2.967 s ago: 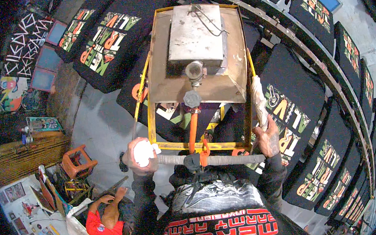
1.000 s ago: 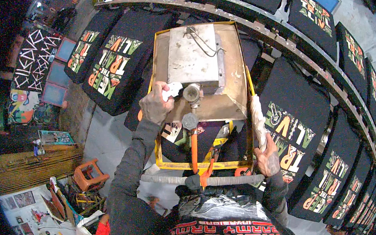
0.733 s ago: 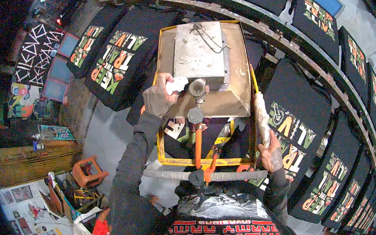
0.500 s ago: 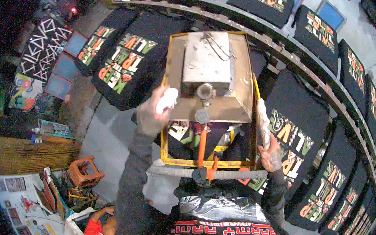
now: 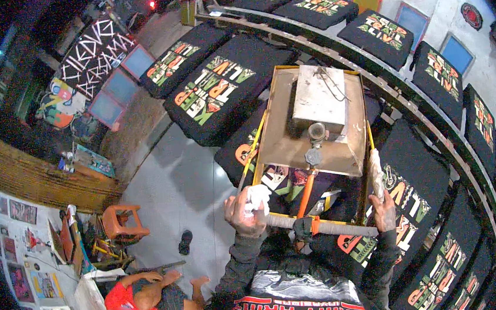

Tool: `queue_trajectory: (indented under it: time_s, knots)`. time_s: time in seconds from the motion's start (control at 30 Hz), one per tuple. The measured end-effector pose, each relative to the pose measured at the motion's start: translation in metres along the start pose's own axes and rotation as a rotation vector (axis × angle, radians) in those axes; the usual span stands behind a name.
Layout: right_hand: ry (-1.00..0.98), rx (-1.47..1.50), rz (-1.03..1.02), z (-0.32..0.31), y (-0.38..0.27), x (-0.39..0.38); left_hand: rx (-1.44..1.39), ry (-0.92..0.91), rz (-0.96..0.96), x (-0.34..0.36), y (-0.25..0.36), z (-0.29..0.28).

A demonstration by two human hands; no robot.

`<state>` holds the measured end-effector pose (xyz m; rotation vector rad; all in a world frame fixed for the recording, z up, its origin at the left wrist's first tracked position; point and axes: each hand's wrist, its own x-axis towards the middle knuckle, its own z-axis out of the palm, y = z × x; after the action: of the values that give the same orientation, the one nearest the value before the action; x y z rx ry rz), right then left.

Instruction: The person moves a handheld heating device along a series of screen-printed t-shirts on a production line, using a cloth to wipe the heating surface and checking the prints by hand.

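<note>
A heater unit with a tan, sloping metal hood [image 5: 279, 111] stands in front of me on a yellow metal frame. On the hood sits a white box [image 5: 320, 98], and an orange hose [image 5: 306, 194] runs from its fitting toward me. My left hand [image 5: 246, 214] is closed on a crumpled white cloth [image 5: 256, 198], at the frame's left rail beside the end of a grey-wrapped crossbar [image 5: 349, 229]. On the right, my right hand [image 5: 384, 213] grips the frame's white-wrapped side rail [image 5: 376, 173]. Under the frame lies a printed black T-shirt [image 5: 241, 146], partly hidden.
Printed black shirts [image 5: 218, 86] lie on flat boards in a curved row, beside a long metal rail [image 5: 425, 86]. To the left are an orange plastic stool [image 5: 125, 222], a dark sandal [image 5: 185, 242] on the floor and a seated person in a red shirt [image 5: 128, 307].
My left hand has come back from beside the hood to the left rail near the crossbar, still with the cloth. The view has shifted, showing more of the seated person. My right hand keeps its grip.
</note>
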<state>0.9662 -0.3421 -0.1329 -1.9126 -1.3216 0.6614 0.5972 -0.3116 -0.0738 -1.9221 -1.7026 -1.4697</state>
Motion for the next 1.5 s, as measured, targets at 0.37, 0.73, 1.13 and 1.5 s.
queue_trajectory:
  time_s: [0.37,0.73,1.13,1.5]
  knots:
    - [-0.026,-0.173,0.012,-0.005,-0.001,-0.021,-0.297,-0.069,0.003,-0.037,-0.044,0.001]
    - [-0.104,-0.042,0.176,-0.018,-0.004,-0.016,-0.213,-0.368,-0.039,0.001,-0.013,-0.017]
    - [0.027,0.009,0.148,0.015,0.038,-0.059,-0.245,-0.428,-0.132,0.014,-0.009,-0.033]
    - [0.030,0.063,0.188,0.037,-0.042,-0.103,-0.427,-0.479,-0.367,-0.050,-0.149,-0.049]
